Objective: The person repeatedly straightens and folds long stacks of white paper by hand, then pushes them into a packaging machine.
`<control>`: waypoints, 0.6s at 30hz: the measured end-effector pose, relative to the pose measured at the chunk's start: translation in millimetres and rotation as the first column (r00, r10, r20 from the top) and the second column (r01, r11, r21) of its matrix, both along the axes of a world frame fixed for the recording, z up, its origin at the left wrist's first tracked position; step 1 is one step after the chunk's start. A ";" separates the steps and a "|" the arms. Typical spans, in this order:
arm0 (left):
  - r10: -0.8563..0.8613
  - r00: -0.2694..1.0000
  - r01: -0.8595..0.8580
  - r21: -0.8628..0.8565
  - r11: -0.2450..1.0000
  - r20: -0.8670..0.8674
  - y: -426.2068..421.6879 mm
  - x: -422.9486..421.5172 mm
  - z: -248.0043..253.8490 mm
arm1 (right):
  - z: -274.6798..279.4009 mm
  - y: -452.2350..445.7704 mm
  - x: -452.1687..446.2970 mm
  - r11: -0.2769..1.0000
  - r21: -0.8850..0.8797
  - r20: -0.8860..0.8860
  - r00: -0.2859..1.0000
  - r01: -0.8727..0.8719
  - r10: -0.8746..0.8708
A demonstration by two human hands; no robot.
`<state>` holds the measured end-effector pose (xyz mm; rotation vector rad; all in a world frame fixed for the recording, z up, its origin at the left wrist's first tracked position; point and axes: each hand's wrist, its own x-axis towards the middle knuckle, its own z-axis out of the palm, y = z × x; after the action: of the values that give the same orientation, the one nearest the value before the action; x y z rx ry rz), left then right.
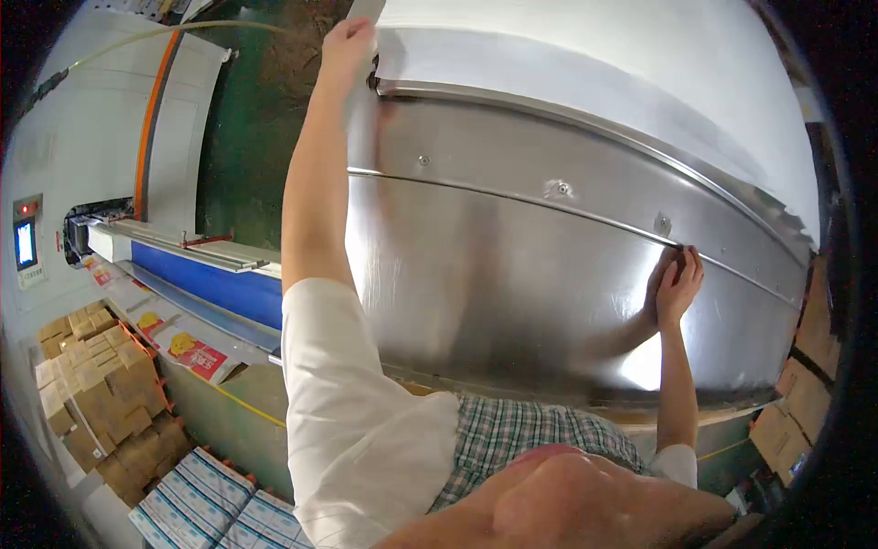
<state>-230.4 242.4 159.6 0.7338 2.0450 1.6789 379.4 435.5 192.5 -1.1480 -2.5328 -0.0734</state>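
My left hand (348, 41) is reached far forward at the left end of a steel machine, its fingers curled beside the corner of a white sheet (585, 55). Whether the fingers pinch that sheet or something else is hidden. My right hand (679, 285) is at the machine's front, fingers slightly apart, with the tips on the thin raised lip of the steel panel (494, 274). A reflection of the right hand shows in the polished metal. The white sheet covers the top surface behind a curved metal edge (585, 119).
At left are a blue conveyor belt (210, 284), a white machine with a lit control panel (26, 245), and printed red-and-white sheets (197, 352). Stacked brown cartons (105, 389) and blue-white packs (197, 494) stand lower left. More cardboard (782, 444) is at right.
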 end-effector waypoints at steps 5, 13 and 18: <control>0.374 0.920 -0.392 0.232 0.890 0.116 58.1 -19.2 -31.3 | -1.9 -2.6 -2.1 1.000 -0.004 0.008 1.000 0.020 -0.020; 0.526 0.845 -0.498 0.217 0.839 -0.093 89.0 -14.9 -26.1 | -6.7 -2.8 -2.2 1.000 -0.008 0.021 1.000 0.012 -0.012; 0.491 0.868 -0.472 0.189 0.861 -0.069 89.3 -14.9 -23.5 | -9.3 -3.6 -4.3 1.000 -0.023 0.004 1.000 0.020 -0.020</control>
<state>-245.3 331.7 136.1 0.3856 2.3298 2.1451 375.1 431.9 183.2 -1.1831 -2.5320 -0.0515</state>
